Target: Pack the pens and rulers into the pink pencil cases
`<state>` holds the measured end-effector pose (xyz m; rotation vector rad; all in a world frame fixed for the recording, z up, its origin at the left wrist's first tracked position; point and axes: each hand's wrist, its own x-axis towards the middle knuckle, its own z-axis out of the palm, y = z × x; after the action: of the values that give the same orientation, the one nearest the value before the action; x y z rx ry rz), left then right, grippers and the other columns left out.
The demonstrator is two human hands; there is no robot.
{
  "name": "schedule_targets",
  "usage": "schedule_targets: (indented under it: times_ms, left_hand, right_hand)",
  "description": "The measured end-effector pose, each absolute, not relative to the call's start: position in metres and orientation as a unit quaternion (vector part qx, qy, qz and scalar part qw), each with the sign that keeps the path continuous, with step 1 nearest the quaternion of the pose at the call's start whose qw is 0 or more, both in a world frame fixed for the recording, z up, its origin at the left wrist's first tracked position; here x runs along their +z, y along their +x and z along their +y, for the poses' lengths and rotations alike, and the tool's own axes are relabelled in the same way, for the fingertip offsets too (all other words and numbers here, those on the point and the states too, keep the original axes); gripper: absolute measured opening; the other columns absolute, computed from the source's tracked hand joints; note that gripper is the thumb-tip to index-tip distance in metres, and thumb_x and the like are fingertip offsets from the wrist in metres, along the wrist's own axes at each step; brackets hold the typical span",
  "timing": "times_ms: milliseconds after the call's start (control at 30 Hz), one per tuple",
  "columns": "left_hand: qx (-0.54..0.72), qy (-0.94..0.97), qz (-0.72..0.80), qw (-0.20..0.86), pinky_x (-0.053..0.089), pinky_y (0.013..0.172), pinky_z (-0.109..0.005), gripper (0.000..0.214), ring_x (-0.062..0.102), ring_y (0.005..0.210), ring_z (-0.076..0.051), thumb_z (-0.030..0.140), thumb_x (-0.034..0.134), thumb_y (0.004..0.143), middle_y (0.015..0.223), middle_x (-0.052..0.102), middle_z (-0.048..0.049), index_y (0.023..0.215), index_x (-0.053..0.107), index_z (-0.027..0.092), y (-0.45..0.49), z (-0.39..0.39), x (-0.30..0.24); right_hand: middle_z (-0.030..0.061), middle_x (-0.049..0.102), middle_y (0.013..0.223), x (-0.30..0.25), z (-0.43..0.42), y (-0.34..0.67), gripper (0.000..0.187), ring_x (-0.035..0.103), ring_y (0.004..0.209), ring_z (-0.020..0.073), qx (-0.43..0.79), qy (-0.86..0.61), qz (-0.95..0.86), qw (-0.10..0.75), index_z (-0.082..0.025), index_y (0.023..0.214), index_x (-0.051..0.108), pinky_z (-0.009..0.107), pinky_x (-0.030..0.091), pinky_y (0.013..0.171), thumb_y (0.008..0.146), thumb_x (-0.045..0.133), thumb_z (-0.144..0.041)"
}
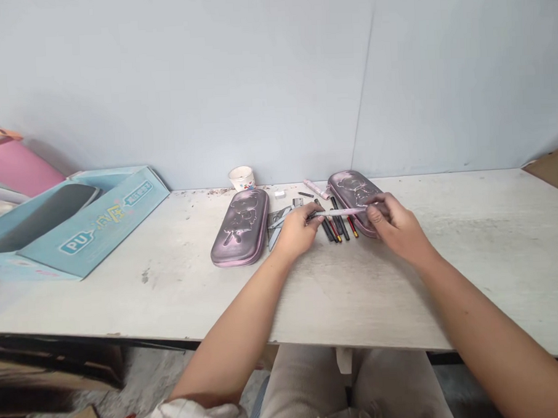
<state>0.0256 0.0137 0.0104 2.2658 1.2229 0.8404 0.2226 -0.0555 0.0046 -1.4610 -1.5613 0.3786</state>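
Between my two hands runs a slim pale pink pen-like stick [341, 212], level above the table; its exact kind is blurred. My left hand [299, 228] pinches its left end. On the right end, the fingers of my right hand [393, 221] are closed. Underneath lie several dark pencils [339, 222], some with red and yellow ends. A dark purple pencil case [240, 228] with a raised figure lies shut to the left. Another such pencil case [353, 189] is partly hidden behind my right hand. Rulers [274, 223] stick out beside my left hand.
At the back stand a paper cup [241, 177], a white eraser [279, 195] and a pink patterned tube [316, 189]. A blue open box [108, 225] with a dark case inside is on the left. Cardboard [552, 169] sits at the right edge. A wall [273, 80] closes off the back.
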Motion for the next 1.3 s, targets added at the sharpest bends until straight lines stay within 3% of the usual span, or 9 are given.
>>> schedule_targets:
  times_ms: [67,200,400,500,633,767,1000,1167,1300]
  left_hand:
    - [0.313,0.814,0.437,0.221,0.041,0.071,-0.025,0.018,0.055,0.073,-0.014,0.022,0.048,0.08,0.076,0.062,-0.0003,0.092,0.061,0.019,0.025,0.015,0.009]
    - [0.311,0.822,0.426,0.217,0.04,0.071,-0.025,0.017,0.054,0.073,-0.014,0.022,0.048,0.08,0.076,0.062,-0.0005,0.09,0.061,0.018,0.024,0.017,0.006]
    - [0.272,0.856,0.419,0.131,0.039,0.078,-0.03,0.027,0.053,0.085,-0.018,0.031,0.037,0.088,0.089,0.063,-0.0046,0.099,0.058,0.018,0.027,0.015,0.01]
    - [0.235,0.878,0.412,0.064,0.036,0.085,-0.037,0.04,0.051,0.094,-0.022,0.039,0.023,0.092,0.096,0.063,-0.0067,0.107,0.054,0.019,0.034,0.02,0.008]
    - [0.188,0.898,0.398,0.026,0.025,0.098,-0.046,0.041,0.047,0.104,-0.022,0.04,0.021,0.092,0.103,0.062,-0.0067,0.107,0.052,0.018,0.043,0.031,-0.002]
    - [0.228,0.882,0.412,-0.017,0.013,0.105,-0.048,0.037,0.041,0.115,-0.021,0.04,0.028,0.091,0.116,0.056,-0.0067,0.114,0.048,0.02,0.035,0.035,0.004]
    - [0.24,0.734,0.625,-0.115,0.038,0.089,-0.046,0.05,0.046,0.111,-0.034,0.05,0.037,0.083,0.114,0.054,-0.018,0.116,0.048,0.014,-0.049,0.042,0.042]
    - [0.128,0.628,0.764,0.071,0.045,0.079,-0.042,0.089,0.055,0.104,-0.038,0.076,0.045,0.062,0.113,0.056,-0.027,0.117,0.045,0.006,-0.101,0.056,0.041]
    - [0.164,0.578,0.768,0.222,0.048,0.076,-0.037,0.082,0.061,0.097,-0.035,0.077,0.055,0.052,0.103,0.064,-0.0228,0.1,0.056,0.01,-0.106,0.062,0.034]
  right_hand:
    - [0.0003,0.063,0.078,0.004,-0.055,0.223,0.031,0.055,0.064,0.0146,0.188,-0.571,-0.647,0.47,-0.023,0.104,0.049,0.026,0.039,0.058,0.082,0.047,-0.045]
    - [-0.0001,0.06,0.063,0.005,-0.055,0.224,0.029,0.054,0.06,0.0149,0.153,-0.609,-0.643,0.438,-0.021,0.083,0.055,0.027,0.038,0.058,0.085,0.041,-0.046]
    - [0.0006,0.065,0.073,0.003,-0.056,0.221,0.023,0.059,0.062,0.0152,0.165,-0.582,-0.669,0.432,-0.022,0.093,0.053,0.027,0.04,0.058,0.085,0.044,-0.042]
    - [0.0028,0.065,0.067,-0.006,-0.056,0.206,0.024,0.059,0.061,0.0184,0.079,-0.603,-0.709,0.357,-0.02,0.086,0.054,0.029,0.038,0.057,0.087,0.041,-0.041]
    - [0.0072,0.065,0.071,-0.014,-0.053,0.181,0.032,0.058,0.062,0.0212,-0.036,-0.617,-0.74,0.265,-0.018,0.091,0.057,0.03,0.035,0.056,0.088,0.038,-0.044]
    - [0.0112,0.064,0.087,-0.011,-0.046,0.19,0.037,0.055,0.087,0.0262,-0.127,-0.589,-0.742,0.295,-0.017,0.094,0.06,0.038,0.039,0.076,0.088,0.037,-0.045]
    - [0.0199,0.053,0.108,-0.019,-0.037,0.228,0.043,0.045,0.101,0.0323,-0.117,-0.704,-0.621,0.325,-0.011,0.115,0.054,0.045,0.04,0.083,0.084,0.041,-0.038]
    - [0.0181,0.052,0.108,-0.025,-0.035,0.198,0.04,0.046,0.102,0.0322,-0.111,-0.659,-0.673,0.316,-0.013,0.114,0.053,0.047,0.042,0.083,0.083,0.042,-0.036]
    - [0.0178,0.048,0.118,-0.024,-0.038,0.184,0.041,0.046,0.109,0.0308,-0.088,-0.602,-0.713,0.349,-0.014,0.118,0.05,0.047,0.041,0.088,0.083,0.044,-0.036]
